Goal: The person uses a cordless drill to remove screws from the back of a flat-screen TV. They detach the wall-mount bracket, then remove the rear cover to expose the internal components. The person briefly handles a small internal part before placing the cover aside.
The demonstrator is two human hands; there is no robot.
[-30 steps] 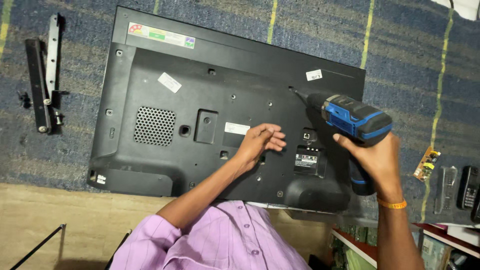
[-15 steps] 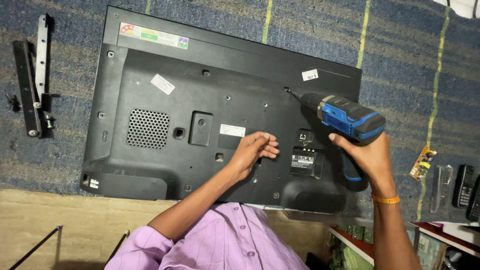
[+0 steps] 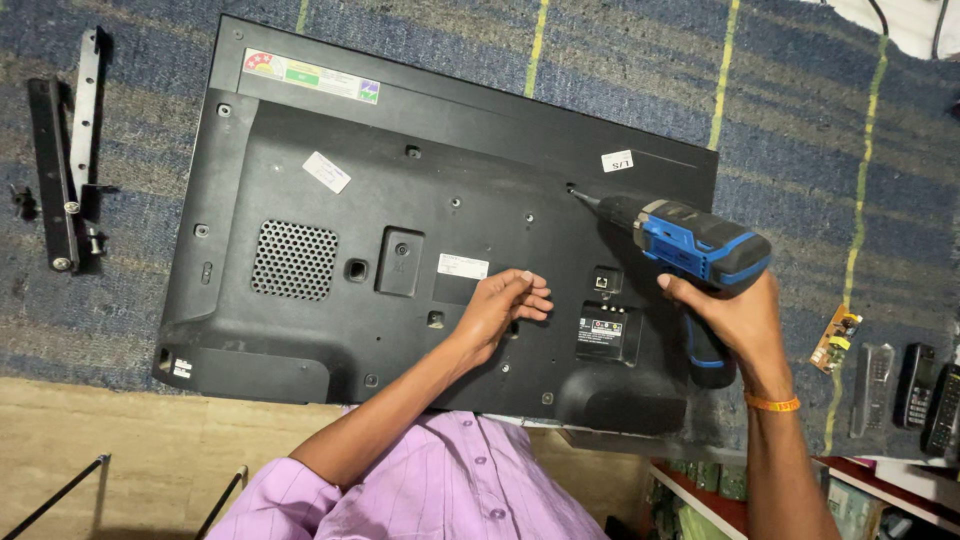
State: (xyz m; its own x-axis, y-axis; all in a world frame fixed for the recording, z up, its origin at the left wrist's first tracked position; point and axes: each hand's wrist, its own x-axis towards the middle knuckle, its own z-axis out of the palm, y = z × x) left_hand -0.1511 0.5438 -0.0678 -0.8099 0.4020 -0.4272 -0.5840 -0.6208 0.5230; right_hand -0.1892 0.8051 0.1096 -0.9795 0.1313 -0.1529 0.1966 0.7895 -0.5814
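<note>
Drill (image 3: 690, 258) gripped in the right hand (image 3: 735, 315), bit now settled at a screw hole, probably seated, at two o'clock on the television back (image 3: 300, 300); left hand (image 3: 500, 305) stays loosely curled, empty, mid-panel.

The drill's grip (image 3: 708, 352) is being covered by the right hand (image 3: 735, 318). The television's lower edge (image 3: 500, 412) is being hidden by the shirt (image 3: 450, 490). Remotes (image 3: 925, 390) are being cropped rightward.
</note>
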